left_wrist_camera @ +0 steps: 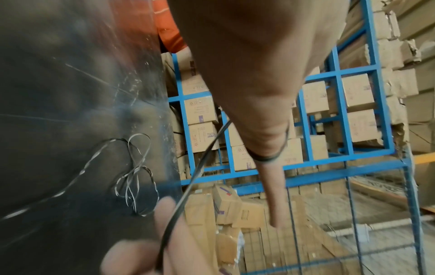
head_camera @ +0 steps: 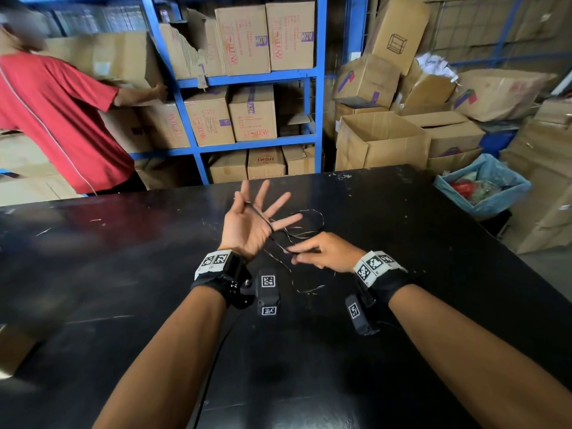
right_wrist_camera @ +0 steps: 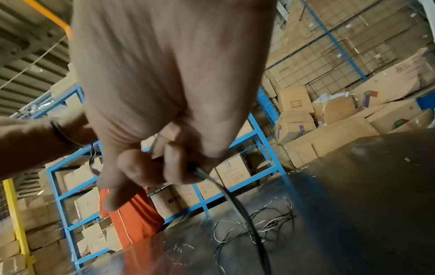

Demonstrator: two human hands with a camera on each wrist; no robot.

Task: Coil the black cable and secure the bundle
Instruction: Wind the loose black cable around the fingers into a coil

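A thin black cable (head_camera: 259,217) runs across the palm of my left hand (head_camera: 247,224), which is raised palm-up with its fingers spread and straight. In the left wrist view the cable (left_wrist_camera: 200,167) loops round one finger (left_wrist_camera: 263,130). My right hand (head_camera: 297,253), just to the right and lower, pinches the same cable (right_wrist_camera: 235,201) between thumb and fingertips (right_wrist_camera: 174,163). The rest of the cable (head_camera: 309,226) lies in loose tangled loops on the black table (head_camera: 418,243) beyond both hands, and a tail (head_camera: 309,289) trails between my wrists.
A person in a red shirt (head_camera: 58,119) handles a carton at the blue shelving (head_camera: 320,88) beyond the table's far edge. Open cartons (head_camera: 380,140) and a blue-lined bin (head_camera: 486,184) stand past the table's right corner.
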